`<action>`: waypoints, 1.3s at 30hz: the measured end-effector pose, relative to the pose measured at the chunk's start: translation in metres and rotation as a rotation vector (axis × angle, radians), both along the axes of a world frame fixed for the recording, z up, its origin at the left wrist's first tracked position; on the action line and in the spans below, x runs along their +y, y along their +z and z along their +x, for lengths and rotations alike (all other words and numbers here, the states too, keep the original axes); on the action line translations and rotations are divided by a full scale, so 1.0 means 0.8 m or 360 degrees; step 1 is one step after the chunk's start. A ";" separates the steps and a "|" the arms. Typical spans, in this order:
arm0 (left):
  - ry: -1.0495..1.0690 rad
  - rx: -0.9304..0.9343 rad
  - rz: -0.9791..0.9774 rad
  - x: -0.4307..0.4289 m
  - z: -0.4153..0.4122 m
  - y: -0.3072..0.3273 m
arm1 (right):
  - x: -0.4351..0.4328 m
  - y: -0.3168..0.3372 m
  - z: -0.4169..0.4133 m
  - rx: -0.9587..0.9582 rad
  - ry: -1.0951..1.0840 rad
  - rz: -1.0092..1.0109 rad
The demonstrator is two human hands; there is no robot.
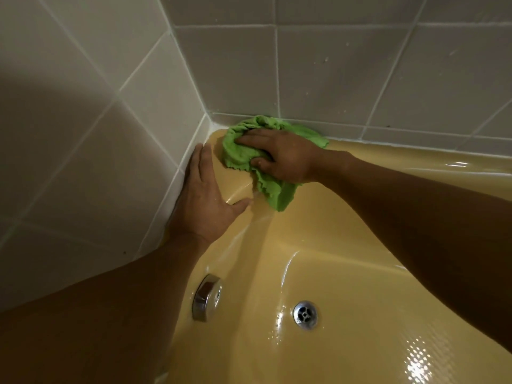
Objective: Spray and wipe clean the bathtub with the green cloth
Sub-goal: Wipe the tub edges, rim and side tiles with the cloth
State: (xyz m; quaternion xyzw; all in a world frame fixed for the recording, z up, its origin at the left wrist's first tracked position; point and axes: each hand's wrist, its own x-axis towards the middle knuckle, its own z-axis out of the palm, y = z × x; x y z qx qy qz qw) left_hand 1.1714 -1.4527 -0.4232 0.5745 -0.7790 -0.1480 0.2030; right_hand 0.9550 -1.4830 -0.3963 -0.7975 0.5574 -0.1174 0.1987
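Note:
The yellow bathtub [346,273] fills the lower right of the head view, its surface wet and shiny. A crumpled green cloth [238,153] lies on the tub's rim in the far corner, where the two tiled walls meet. My right hand [282,156] grips the cloth from above, fingers curled into its folds, pressing it onto the rim. My left hand [205,195] lies flat on the rim beside the left wall, fingers straight, thumb spread toward the cloth. No spray bottle is in view.
Grey-white tiled walls [332,73] close in the corner on the left and at the back. A chrome overflow knob [206,297] sits on the tub's end wall, and a chrome drain [305,315] lies on the tub floor.

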 end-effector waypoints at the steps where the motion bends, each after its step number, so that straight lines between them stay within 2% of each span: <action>1: 0.0000 -0.0029 -0.0002 0.000 0.000 0.000 | 0.003 -0.001 -0.005 0.0009 -0.0002 -0.0002; 12: -0.0067 -0.0416 -0.0102 0.003 -0.004 -0.008 | 0.001 -0.002 0.000 -0.0022 -0.0058 -0.0017; 20: 0.0281 -0.0478 -0.0140 0.034 -0.023 -0.014 | 0.003 -0.007 0.002 -0.0085 -0.0106 -0.0095; 25: 0.0611 -0.0432 0.0038 0.076 -0.046 -0.008 | 0.008 0.005 0.006 -0.0044 -0.0109 -0.0041; 29: 0.0635 -0.0381 -0.0017 0.127 -0.012 0.000 | 0.013 0.027 0.002 0.0042 -0.0088 0.0064; 33: 0.0494 -0.0316 -0.0055 0.182 0.054 -0.013 | 0.023 0.043 0.005 0.0102 -0.0168 0.0063; 36: 0.0233 -0.0263 -0.0282 0.211 0.121 -0.029 | 0.035 0.040 0.015 -0.0244 -0.0424 -0.0018; 39: -0.0089 -0.0296 -0.0256 0.231 0.179 -0.025 | 0.041 0.033 0.030 -0.0725 -0.0673 -0.0202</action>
